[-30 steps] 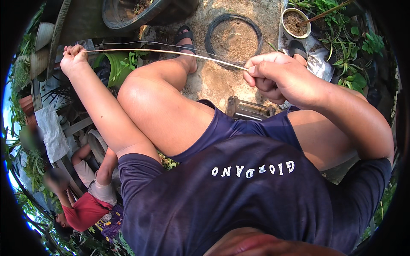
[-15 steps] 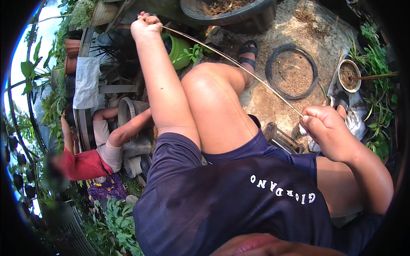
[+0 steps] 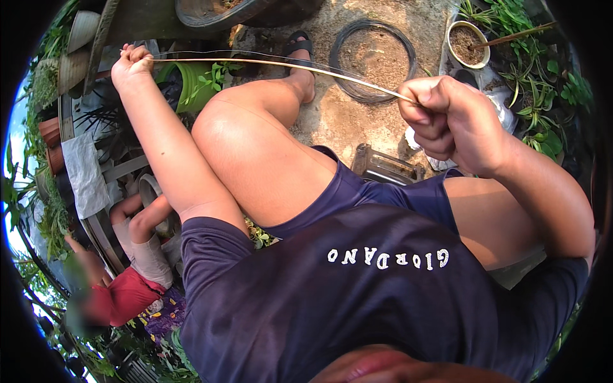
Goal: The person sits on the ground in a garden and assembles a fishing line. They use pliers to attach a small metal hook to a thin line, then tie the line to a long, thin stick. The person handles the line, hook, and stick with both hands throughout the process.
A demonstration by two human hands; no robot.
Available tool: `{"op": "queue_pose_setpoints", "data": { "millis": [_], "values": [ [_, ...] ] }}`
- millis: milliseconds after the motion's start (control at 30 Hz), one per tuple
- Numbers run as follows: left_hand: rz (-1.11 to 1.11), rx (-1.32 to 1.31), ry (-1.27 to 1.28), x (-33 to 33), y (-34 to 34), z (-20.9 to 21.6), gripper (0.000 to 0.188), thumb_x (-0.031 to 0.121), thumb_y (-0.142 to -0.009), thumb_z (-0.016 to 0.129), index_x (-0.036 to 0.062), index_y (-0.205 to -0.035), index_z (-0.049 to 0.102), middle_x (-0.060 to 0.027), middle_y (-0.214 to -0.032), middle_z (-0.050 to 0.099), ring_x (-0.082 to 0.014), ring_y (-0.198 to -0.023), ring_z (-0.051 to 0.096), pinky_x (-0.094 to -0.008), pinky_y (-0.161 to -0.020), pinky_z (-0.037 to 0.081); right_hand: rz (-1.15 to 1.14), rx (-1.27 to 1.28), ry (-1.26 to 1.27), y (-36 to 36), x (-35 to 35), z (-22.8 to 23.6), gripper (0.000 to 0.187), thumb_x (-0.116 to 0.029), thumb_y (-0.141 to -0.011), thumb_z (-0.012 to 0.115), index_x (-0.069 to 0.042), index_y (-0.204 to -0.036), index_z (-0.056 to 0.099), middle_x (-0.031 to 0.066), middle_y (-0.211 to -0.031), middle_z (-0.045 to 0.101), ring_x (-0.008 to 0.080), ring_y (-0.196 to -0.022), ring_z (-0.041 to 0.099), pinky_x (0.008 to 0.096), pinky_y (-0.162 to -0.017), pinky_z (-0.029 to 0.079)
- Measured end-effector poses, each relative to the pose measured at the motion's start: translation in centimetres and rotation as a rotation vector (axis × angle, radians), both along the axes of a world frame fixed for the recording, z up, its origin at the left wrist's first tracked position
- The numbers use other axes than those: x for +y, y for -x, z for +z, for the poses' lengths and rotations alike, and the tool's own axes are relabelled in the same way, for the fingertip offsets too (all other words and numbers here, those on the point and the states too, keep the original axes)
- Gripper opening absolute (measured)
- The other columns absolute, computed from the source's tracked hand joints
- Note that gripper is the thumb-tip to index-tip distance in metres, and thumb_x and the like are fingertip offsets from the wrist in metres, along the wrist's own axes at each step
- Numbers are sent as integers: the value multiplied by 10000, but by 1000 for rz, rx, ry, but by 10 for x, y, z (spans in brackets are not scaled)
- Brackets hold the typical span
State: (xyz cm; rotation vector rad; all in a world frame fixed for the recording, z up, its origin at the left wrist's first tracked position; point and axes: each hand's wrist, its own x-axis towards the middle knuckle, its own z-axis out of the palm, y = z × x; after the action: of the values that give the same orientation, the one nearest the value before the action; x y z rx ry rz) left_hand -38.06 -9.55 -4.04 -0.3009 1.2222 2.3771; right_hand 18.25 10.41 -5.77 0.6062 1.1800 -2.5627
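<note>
A long, thin, pale stick (image 3: 290, 64) stretches almost level between my hands, bowing slightly. My left hand (image 3: 134, 62), out at the far left, is closed around one end. Nearer and larger, my right hand (image 3: 450, 121) is a fist gripping the other end. Just above the stick runs a fine wire-like strand (image 3: 233, 51), leaving my left hand and fading towards the right; I cannot tell where it ends. On the ground beyond, a coil of black wire (image 3: 336, 56) lies in a ring, partly behind the stick.
A green pot (image 3: 193, 89) with a leafy plant stands beyond my left forearm. A large dark tub (image 3: 217, 19) is at the far edge. A white pot of soil (image 3: 469, 43) sits far right. A dark stool-like frame (image 3: 386, 165) is near my lap. Another person in red (image 3: 131, 297) is at left.
The whole view has shifted, so the surroundings appear further left. My right hand has risen, bringing the stick from a steep slant to nearly level. The fine strand now shows.
</note>
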Motion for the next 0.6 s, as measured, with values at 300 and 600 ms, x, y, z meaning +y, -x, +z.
{"op": "queue_pose_setpoints", "data": {
  "millis": [300,600],
  "values": [
    [-48,43,-25,-16,16,4,70,73,-989,454,70,-926,482,13,-608,259,-97,-429,146,-232,-372,185,69,-111,-121,2,1,4,331,-267,-851,375,5,-778,549,-75,-525,244,48,-441,176,263,-424,147],
    [-57,22,-80,-7,10,13,131,61,-975,411,74,-851,451,27,-567,228,-88,-421,173,-236,-379,183,129,-78,-173,-2,8,6,322,-215,-969,413,4,-868,627,-87,-564,317,34,-487,275,227,-462,227]
  ]
}}
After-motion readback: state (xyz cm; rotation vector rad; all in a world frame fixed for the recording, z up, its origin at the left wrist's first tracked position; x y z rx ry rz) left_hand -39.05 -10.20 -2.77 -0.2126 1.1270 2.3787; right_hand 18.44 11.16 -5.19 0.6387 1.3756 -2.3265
